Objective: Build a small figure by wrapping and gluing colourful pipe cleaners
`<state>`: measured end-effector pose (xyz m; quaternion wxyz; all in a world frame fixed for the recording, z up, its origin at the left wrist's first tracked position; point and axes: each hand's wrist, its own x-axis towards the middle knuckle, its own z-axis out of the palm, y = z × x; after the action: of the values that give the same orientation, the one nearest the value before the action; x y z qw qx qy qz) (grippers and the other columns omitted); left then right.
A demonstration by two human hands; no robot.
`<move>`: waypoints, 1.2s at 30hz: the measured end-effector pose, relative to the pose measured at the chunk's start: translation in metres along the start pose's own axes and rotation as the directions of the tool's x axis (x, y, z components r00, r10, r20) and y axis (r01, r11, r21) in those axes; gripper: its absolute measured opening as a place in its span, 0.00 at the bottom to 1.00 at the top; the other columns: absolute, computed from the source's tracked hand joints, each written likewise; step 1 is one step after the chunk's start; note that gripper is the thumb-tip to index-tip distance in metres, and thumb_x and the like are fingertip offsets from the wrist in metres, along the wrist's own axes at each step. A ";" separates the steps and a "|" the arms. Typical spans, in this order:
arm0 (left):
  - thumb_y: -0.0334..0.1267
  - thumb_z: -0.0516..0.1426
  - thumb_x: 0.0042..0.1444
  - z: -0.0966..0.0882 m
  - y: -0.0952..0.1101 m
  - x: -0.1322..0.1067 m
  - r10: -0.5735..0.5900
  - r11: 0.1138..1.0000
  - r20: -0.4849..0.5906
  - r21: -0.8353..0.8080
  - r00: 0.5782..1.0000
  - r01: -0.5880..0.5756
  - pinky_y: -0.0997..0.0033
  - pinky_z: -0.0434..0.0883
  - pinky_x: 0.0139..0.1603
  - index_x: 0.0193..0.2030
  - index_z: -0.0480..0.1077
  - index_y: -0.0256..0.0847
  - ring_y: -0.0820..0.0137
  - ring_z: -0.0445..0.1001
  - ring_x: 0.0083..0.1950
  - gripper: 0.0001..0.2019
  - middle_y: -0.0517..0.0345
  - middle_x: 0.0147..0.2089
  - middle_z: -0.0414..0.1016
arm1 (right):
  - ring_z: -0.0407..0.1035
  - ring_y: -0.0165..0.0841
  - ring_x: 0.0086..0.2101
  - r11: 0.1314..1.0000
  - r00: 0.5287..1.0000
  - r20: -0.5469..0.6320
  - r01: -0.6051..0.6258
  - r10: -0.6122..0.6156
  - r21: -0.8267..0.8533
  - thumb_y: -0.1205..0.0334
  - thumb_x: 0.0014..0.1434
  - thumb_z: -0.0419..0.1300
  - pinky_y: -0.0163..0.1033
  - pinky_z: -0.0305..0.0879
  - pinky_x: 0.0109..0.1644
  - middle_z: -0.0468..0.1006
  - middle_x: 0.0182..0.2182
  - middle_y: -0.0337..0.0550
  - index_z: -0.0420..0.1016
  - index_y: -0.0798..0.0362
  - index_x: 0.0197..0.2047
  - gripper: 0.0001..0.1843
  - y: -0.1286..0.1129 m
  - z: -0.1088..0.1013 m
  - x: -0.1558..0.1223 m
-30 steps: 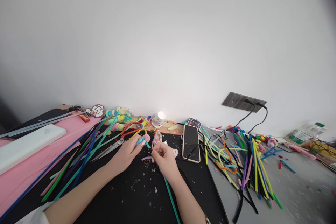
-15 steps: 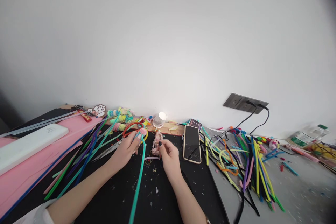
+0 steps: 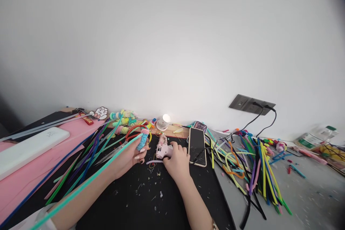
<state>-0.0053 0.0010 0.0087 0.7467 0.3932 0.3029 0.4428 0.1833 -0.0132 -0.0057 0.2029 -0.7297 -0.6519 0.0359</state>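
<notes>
Wrapped in my left hand is a craft piece coiled from blue and pink pipe cleaner. A long teal pipe cleaner trails from it toward me across my left forearm. Over on the right, my right hand closes round the grip of a pale pink hot glue gun lying on the black mat. A whitish glue stick shows beside the gun. Scissors with red handles lie behind my left hand, partly covered by it.
A phone lies right of the gun, with a second phone behind it. A paper cup stands by the wall. Pipe cleaners spread rightward. At left are a white box and pink sheets.
My left hand has turned, showing the blue coil, and the teal pipe cleaner has swung left over the forearm. My right hand has turned palm down and taken hold of the glue gun.
</notes>
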 end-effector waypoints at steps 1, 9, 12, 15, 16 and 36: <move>0.47 0.51 0.62 0.000 0.000 0.000 0.001 1.000 -0.002 -0.003 1.000 -0.001 0.77 0.62 0.25 0.29 0.61 0.41 0.79 0.48 0.20 0.14 0.66 0.26 0.56 | 0.64 0.49 0.46 1.000 1.000 -0.007 -0.001 0.001 0.008 0.68 0.45 0.56 0.48 0.56 0.46 0.75 0.42 0.53 0.70 0.54 0.51 0.27 0.001 0.000 0.001; 0.49 0.49 0.62 0.010 0.001 0.001 0.116 0.986 -0.107 0.130 0.987 -0.102 0.76 0.58 0.21 0.28 0.60 0.41 0.80 0.47 0.18 0.16 0.66 0.23 0.56 | 0.68 0.38 0.37 0.792 0.974 -0.139 0.228 -0.181 0.565 0.63 0.55 0.55 0.38 0.61 0.40 0.76 0.37 0.44 0.72 0.51 0.44 0.13 0.001 -0.008 0.005; 0.51 0.49 0.62 0.007 -0.002 0.003 0.142 0.980 -0.126 0.158 0.982 -0.122 0.75 0.58 0.21 0.28 0.60 0.41 0.79 0.49 0.18 0.17 0.66 0.23 0.58 | 0.66 0.33 0.30 0.630 0.955 -0.101 0.262 -0.280 0.731 0.62 0.55 0.57 0.34 0.61 0.35 0.73 0.30 0.39 0.72 0.52 0.37 0.06 -0.002 -0.007 0.003; 0.52 0.50 0.60 -0.001 -0.008 0.009 0.125 0.981 -0.120 0.160 0.985 -0.105 0.76 0.56 0.20 0.30 0.60 0.41 0.80 0.49 0.18 0.17 0.67 0.23 0.59 | 0.63 0.31 0.29 0.568 0.940 -0.080 0.267 -0.333 0.779 0.64 0.55 0.58 0.33 0.60 0.34 0.70 0.28 0.37 0.71 0.53 0.34 0.03 -0.005 -0.006 0.000; 0.54 0.50 0.59 -0.003 -0.009 0.010 0.119 0.982 -0.117 0.159 0.986 -0.100 0.76 0.54 0.19 0.30 0.60 0.41 0.81 0.48 0.17 0.17 0.68 0.22 0.58 | 0.63 0.31 0.29 0.560 0.936 -0.082 0.273 -0.343 0.782 0.64 0.55 0.58 0.34 0.60 0.35 0.70 0.28 0.37 0.71 0.53 0.34 0.03 -0.006 -0.006 -0.001; 0.53 0.54 0.56 -0.001 -0.009 0.009 0.091 0.982 -0.112 0.174 0.990 -0.071 0.76 0.56 0.21 0.31 0.59 0.42 0.81 0.51 0.17 0.16 0.69 0.22 0.58 | 0.61 0.30 0.26 0.601 0.939 -0.062 0.266 -0.337 0.754 0.64 0.55 0.58 0.33 0.57 0.31 0.67 0.25 0.35 0.67 0.52 0.29 0.04 -0.006 -0.002 -0.001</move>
<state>0.0015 0.0069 -0.0005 0.6724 0.4404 0.3673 0.4681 0.1779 -0.0143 -0.0019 0.4611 -0.4567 -0.6995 0.2990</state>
